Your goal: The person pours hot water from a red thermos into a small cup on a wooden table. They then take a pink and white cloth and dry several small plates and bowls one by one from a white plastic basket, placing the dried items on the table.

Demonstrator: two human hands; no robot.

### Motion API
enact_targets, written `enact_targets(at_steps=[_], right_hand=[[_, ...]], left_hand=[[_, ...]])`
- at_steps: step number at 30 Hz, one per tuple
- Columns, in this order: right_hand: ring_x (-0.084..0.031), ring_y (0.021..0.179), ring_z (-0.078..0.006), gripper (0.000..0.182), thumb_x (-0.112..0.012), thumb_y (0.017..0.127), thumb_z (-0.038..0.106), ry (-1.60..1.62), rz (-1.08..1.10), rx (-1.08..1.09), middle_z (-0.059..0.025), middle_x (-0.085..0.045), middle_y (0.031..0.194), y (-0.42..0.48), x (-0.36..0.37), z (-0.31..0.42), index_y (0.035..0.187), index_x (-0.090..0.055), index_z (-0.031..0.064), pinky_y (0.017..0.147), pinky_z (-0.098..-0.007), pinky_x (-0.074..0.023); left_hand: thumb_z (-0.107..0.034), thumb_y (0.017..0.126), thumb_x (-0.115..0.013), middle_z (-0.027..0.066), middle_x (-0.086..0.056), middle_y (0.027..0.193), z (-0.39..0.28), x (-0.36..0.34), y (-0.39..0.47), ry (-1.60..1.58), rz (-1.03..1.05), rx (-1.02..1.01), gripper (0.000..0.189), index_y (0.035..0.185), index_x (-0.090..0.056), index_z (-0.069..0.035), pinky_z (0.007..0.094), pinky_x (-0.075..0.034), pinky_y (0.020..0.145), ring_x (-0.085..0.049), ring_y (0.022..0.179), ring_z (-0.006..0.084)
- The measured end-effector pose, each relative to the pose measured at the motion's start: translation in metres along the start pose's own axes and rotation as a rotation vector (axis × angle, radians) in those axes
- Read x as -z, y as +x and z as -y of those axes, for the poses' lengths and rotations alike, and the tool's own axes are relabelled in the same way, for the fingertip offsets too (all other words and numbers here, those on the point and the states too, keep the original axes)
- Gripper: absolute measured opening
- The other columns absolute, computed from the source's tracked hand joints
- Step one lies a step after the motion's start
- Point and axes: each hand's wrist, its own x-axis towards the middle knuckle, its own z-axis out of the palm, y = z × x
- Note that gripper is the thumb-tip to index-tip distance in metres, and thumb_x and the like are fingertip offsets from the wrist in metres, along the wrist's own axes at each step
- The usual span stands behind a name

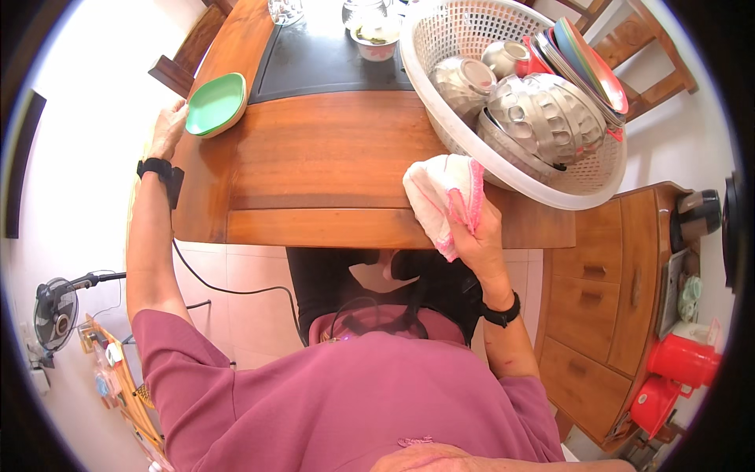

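At the left edge of the wooden table (318,159), my left hand (170,128) is at the side of a small stack of shallow dishes, a green dish (216,105) uppermost. Whether its fingers grip the stack or only touch it is not plain. A white cloth with pink edging (436,189) is held in my right hand (481,239), over the table's near right part. Just beyond that hand stands a large white plastic basket (501,168), holding metal bowls (540,118) and a tilted stack of coloured plates (581,62).
A dark mat (330,65) lies on the table's far part, bearing a lidded bowl (376,41) and glassware (286,10). Wooden chairs (652,53) stand beyond. A wooden cabinet (590,295) is at right, a fan (56,315) at left. A forearm (489,463) shows at the bottom edge.
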Motion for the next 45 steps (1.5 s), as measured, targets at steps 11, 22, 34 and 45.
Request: enact_targets(at_steps=[11,22,34,45], right_hand=[[-0.066,0.084,-0.0331,0.036,-0.056,0.081,0.003,-0.040,0.042,0.123,-0.0189,-0.065,0.099,0.000,-0.001,-0.002,0.117,-0.057,-0.0025,0.073,-0.0358,-0.0524],[-0.064,0.084,-0.0303,0.045,-0.064,0.078,0.005,0.051,0.069,0.044,-0.0167,-0.063,0.103,-0.003,0.007,0.005,0.122,-0.053,-0.0008,0.070,-0.0349,-0.0523],[-0.060,0.084,-0.0351,0.072,-0.074,0.061,0.003,-0.022,0.048,0.126,-0.0137,-0.061,0.099,-0.008,0.007,0.001,0.129,-0.048,0.0047,0.072,-0.0410,-0.0509],[-0.061,0.080,-0.0389,0.050,-0.073,0.064,0.007,-0.004,0.042,0.143,-0.0163,-0.058,0.085,-0.009,0.012,0.005,0.106,-0.046,0.0038,0.068,-0.0464,-0.0492]], left_hand=[[-0.024,0.093,-0.052,0.0186,-0.058,0.125,-0.039,0.018,-0.038,0.098,0.112,-0.017,0.048,0.130,-0.049,0.006,0.0315,-0.042,0.096,-0.057,0.111,0.0218],[-0.031,0.095,-0.055,0.0154,-0.060,0.122,-0.256,-0.008,-0.091,0.106,0.207,-0.639,0.044,0.126,-0.055,0.000,0.0330,-0.044,0.095,-0.058,0.110,0.0229],[-0.024,0.096,-0.052,0.0131,-0.060,0.122,-0.447,-0.102,-0.138,0.137,0.335,-1.189,0.037,0.127,-0.054,-0.004,0.0342,-0.042,0.096,-0.056,0.112,0.0231],[-0.005,0.088,-0.050,0.0144,-0.058,0.101,-0.497,-0.175,-0.115,0.469,0.211,-1.639,0.013,0.097,-0.058,0.000,0.0405,-0.043,0.085,-0.053,0.097,0.0331]])
